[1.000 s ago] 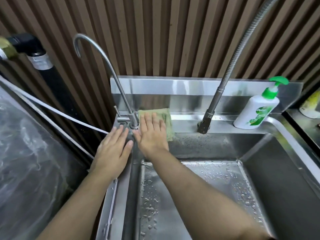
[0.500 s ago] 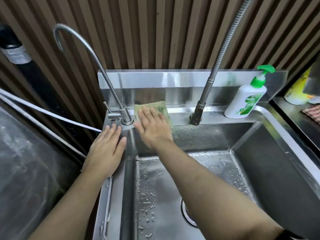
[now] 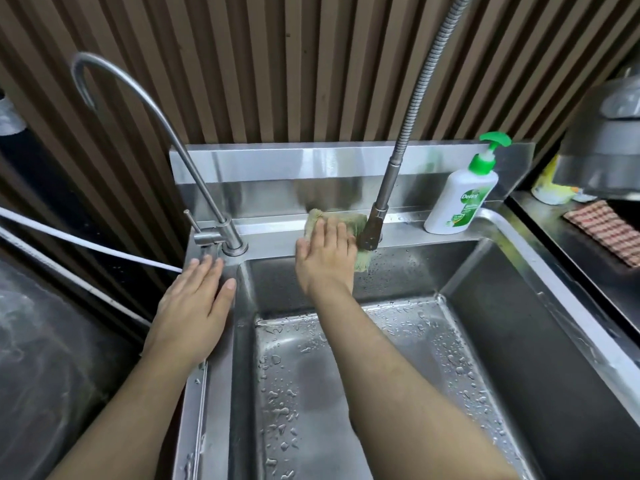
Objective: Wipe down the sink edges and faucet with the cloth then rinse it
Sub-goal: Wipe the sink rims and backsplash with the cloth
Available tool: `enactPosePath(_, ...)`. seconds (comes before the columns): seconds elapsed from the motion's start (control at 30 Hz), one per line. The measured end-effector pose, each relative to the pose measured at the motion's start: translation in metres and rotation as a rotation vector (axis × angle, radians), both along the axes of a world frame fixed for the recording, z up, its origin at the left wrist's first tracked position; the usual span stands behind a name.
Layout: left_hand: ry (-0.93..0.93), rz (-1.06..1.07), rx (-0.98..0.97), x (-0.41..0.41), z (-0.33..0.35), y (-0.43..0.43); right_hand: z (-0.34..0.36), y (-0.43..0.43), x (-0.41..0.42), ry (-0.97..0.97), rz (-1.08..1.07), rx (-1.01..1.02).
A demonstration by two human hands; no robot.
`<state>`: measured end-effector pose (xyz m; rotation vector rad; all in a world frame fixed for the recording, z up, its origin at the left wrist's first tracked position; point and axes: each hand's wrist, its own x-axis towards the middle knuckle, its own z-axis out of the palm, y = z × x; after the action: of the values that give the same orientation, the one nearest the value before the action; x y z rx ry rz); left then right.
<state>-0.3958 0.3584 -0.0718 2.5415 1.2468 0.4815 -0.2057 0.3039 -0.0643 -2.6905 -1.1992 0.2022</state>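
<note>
sink: the floor of the sink (image 3: 485,323) is seen beaded with droplets; no running water is seen.
left hand: the left hand (image 3: 195,299) is laid flat on the left rim corner, fingers straight and close together, nothing held; it is kept where it was a second ago, judged a brace.
right hand: the right hand (image 3: 325,258) is pressed flat on the cloth, fingers straight and together, thumb out to the left; nothing is pinched.
cloth: the green cloth (image 3: 353,220) is pinned on the back ledge, one corner hung over the inner wall, its right edge touching the hose faucet base (image 3: 372,230).
change: the cloth is slid rightward along the ledge; a second ago it was just beside the gooseneck tap (image 3: 234,242), now well apart from it.
meaning: the ledge between the two faucets is judged wiped; faucet stems, the other rims and the rinse are not yet done.
risk: the soap bottle (image 3: 460,199) may be knocked if the stroke is carried on.
</note>
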Motion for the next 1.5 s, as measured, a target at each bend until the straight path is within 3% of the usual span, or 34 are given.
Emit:
enactPosePath(0.17,-0.004,0.001,-0.011,0.0,0.002,-0.003,0.004,-0.045,0.013,0.022,0.273,0.044)
enactPosePath(0.33,-0.031,0.007,-0.006,0.002,0.006,-0.004,0.004,-0.022,0.002,-0.013,0.124,-0.01)
enactPosePath(0.5,-0.008,-0.004,0.022,0.003,0.002,-0.002,0.008,0.033,-0.038,0.002,0.424,-0.049)
enactPosePath(0.63,0.026,-0.01,0.026,0.001,-0.001,-0.001,0.012,0.029,-0.021,-0.03,0.586,-0.052)
enactPosePath(0.7,0.024,-0.008,0.0,0.0,0.0,-0.002,0.011,0.015,0.005,-0.057,0.529,-0.035)
enactPosePath(0.83,0.048,0.002,0.011,0.002,0.0,-0.003,0.0,-0.011,0.032,-0.001,0.103,0.018)
enactPosePath(0.9,0.049,0.017,0.009,0.002,0.001,-0.002,0.001,0.002,0.013,-0.061,0.006,-0.021)
enactPosePath(1.03,0.018,0.028,0.005,0.003,0.001,-0.002,0.001,0.035,-0.048,-0.025,0.263,-0.005)
enactPosePath(1.17,-0.011,0.025,-0.051,0.003,0.002,-0.003,0.004,0.023,-0.021,-0.046,0.521,0.004)
enactPosePath(1.23,-0.022,0.025,-0.062,0.003,0.003,-0.003,0.002,0.007,0.008,-0.087,0.444,-0.002)
enactPosePath(1.37,-0.001,0.031,-0.055,0.003,0.003,-0.004,-0.001,-0.002,0.011,-0.06,0.043,-0.024)
enactPosePath(1.43,0.008,0.028,-0.056,0.004,0.002,-0.003,0.002,0.019,-0.016,-0.087,0.063,-0.06)
enactPosePath(1.5,0.011,0.027,-0.051,0.003,0.001,-0.001,0.005,0.037,-0.044,-0.056,0.238,-0.053)
